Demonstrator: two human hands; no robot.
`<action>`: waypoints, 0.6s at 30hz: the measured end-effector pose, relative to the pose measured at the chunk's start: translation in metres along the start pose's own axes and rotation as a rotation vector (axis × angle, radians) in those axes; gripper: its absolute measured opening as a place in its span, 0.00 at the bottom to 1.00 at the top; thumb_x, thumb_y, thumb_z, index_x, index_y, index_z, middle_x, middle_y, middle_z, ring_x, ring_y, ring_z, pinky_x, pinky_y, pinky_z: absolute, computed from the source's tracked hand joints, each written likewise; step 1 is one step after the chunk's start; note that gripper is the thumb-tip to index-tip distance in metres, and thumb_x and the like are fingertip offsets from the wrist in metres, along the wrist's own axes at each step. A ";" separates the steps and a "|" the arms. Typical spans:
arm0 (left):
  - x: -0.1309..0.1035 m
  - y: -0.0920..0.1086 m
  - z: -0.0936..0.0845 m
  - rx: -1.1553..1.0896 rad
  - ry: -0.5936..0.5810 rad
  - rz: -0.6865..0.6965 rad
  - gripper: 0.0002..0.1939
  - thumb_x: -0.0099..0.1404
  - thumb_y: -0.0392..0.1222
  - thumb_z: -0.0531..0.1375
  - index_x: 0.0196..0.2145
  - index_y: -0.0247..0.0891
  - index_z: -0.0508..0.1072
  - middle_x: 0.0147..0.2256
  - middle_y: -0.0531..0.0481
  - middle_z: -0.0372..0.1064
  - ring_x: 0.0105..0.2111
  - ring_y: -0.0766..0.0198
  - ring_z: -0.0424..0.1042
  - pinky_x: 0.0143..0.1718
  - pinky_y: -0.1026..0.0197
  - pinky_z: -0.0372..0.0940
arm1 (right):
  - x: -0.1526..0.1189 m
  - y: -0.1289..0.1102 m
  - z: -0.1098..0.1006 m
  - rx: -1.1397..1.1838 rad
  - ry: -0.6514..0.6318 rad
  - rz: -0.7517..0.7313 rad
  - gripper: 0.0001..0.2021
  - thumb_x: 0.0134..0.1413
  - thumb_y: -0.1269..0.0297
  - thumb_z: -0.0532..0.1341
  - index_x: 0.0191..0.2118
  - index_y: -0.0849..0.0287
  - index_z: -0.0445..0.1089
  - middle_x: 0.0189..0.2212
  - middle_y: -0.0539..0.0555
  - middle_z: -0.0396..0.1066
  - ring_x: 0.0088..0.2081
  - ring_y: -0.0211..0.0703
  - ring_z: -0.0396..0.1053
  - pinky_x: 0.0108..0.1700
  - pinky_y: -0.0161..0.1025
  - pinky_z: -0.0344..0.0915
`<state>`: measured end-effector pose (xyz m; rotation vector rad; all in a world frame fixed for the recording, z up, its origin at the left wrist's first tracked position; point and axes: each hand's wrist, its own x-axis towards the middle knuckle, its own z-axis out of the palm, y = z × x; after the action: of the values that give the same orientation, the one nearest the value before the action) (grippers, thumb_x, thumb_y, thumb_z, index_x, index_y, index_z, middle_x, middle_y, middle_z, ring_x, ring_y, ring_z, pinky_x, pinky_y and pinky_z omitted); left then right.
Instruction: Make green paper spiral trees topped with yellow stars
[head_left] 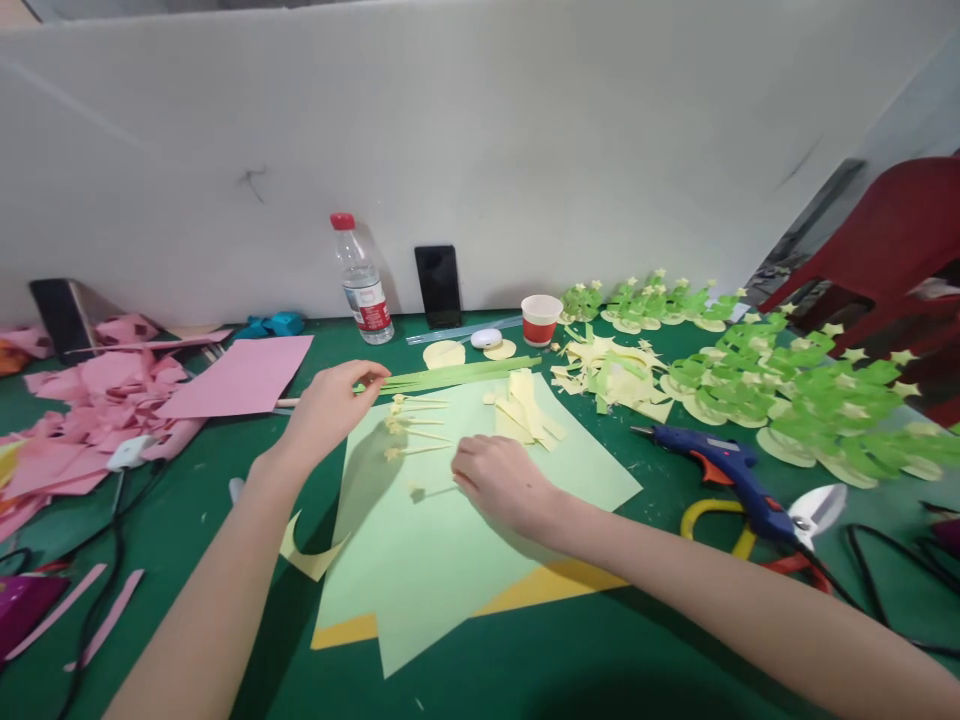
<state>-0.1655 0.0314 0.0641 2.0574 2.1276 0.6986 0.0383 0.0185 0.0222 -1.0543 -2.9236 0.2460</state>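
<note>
My left hand (336, 405) is pinched at the left end of a stack of green paper strips (465, 372), and a bit of green shows between its fingertips. My right hand (508, 485) is closed over the pale green sheets (442, 580), its fingers on the thin stem of a small yellow paper flower (417, 491). Several similar stemmed flowers (397, 425) lie in a row between the hands. Beyond my right hand is a pile of pale yellow paper strips (525, 410).
Right: a blue glue gun (727, 465), scissors (814, 515), paper scraps (611, 370) and many green paper plants (825, 400). Back: a water bottle (364, 285), a phone (438, 287) and a paper cup (541, 320). Left: pink paper (240, 375) and cables (112, 560).
</note>
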 end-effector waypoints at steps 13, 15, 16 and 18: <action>0.074 -0.058 0.039 0.224 -0.334 0.157 0.11 0.63 0.43 0.55 0.42 0.35 0.69 0.45 0.45 0.66 0.45 0.57 0.66 0.45 0.49 0.63 | -0.093 0.035 0.008 0.120 0.055 0.119 0.11 0.55 0.74 0.52 0.29 0.59 0.71 0.29 0.53 0.70 0.31 0.39 0.68 0.30 0.33 0.61; 0.078 -0.061 0.040 0.236 -0.380 0.164 0.11 0.63 0.43 0.55 0.41 0.35 0.69 0.44 0.46 0.66 0.42 0.58 0.68 0.43 0.51 0.65 | -0.094 0.036 0.012 0.122 0.053 0.122 0.12 0.55 0.74 0.51 0.30 0.59 0.71 0.30 0.54 0.70 0.32 0.40 0.68 0.31 0.35 0.61; 0.079 -0.061 0.041 0.243 -0.391 0.162 0.11 0.64 0.43 0.55 0.41 0.35 0.69 0.43 0.46 0.67 0.41 0.59 0.68 0.42 0.52 0.65 | -0.095 0.037 0.014 0.124 0.051 0.123 0.12 0.55 0.74 0.51 0.30 0.59 0.72 0.30 0.55 0.70 0.32 0.41 0.68 0.31 0.35 0.62; 0.079 -0.062 0.042 0.257 -0.391 0.159 0.11 0.64 0.43 0.54 0.41 0.35 0.69 0.43 0.46 0.67 0.40 0.60 0.68 0.41 0.53 0.66 | -0.096 0.037 0.017 0.130 0.052 0.126 0.11 0.55 0.74 0.52 0.31 0.59 0.72 0.32 0.55 0.70 0.33 0.41 0.68 0.32 0.36 0.62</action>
<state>-0.2134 0.1193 0.0217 2.2762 1.9254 0.0198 0.1344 -0.0162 0.0027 -1.2061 -2.7562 0.3994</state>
